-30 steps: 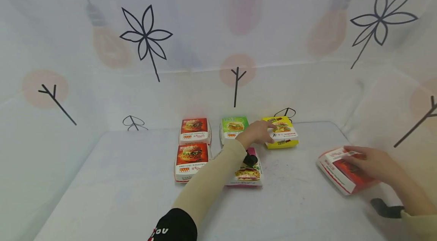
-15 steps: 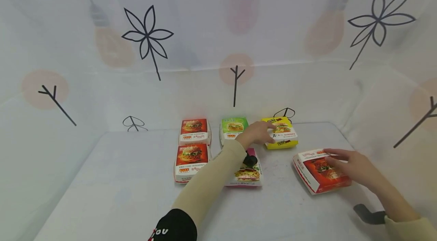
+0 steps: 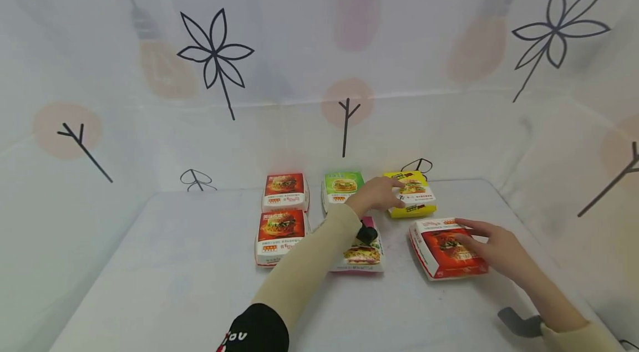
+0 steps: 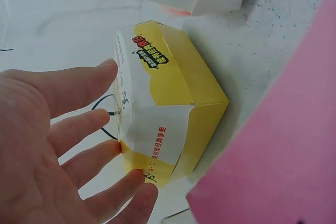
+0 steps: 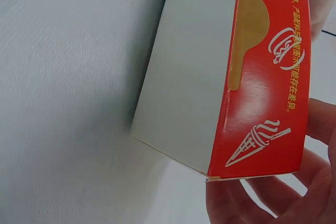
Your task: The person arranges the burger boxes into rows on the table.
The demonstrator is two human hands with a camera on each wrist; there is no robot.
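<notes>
My left hand (image 3: 378, 194) reaches over to the yellow burger box (image 3: 412, 193) at the back of the table. In the left wrist view its fingers are spread and fairly straight, fingertips touching the top of the yellow box (image 4: 160, 95). My right hand (image 3: 499, 252) holds a red-and-white burger box (image 3: 449, 249) in front of and right of the yellow one, fingers over its right side. The right wrist view shows that box's red side (image 5: 262, 103) and pale underside, tilted above the white surface, with the right hand (image 5: 310, 198) behind it.
Two red burger boxes (image 3: 280, 230) stand one behind the other at the left. A green burger box (image 3: 342, 183) sits at the back middle. In front of it lies a pink-edged burger box (image 3: 361, 255), partly under my left forearm. A patterned white cloth (image 3: 299, 136) rises behind the table.
My right hand has carried the red-and-white burger box leftward from the table's right side, close to the yellow box. The left hand has stayed at the yellow box.
</notes>
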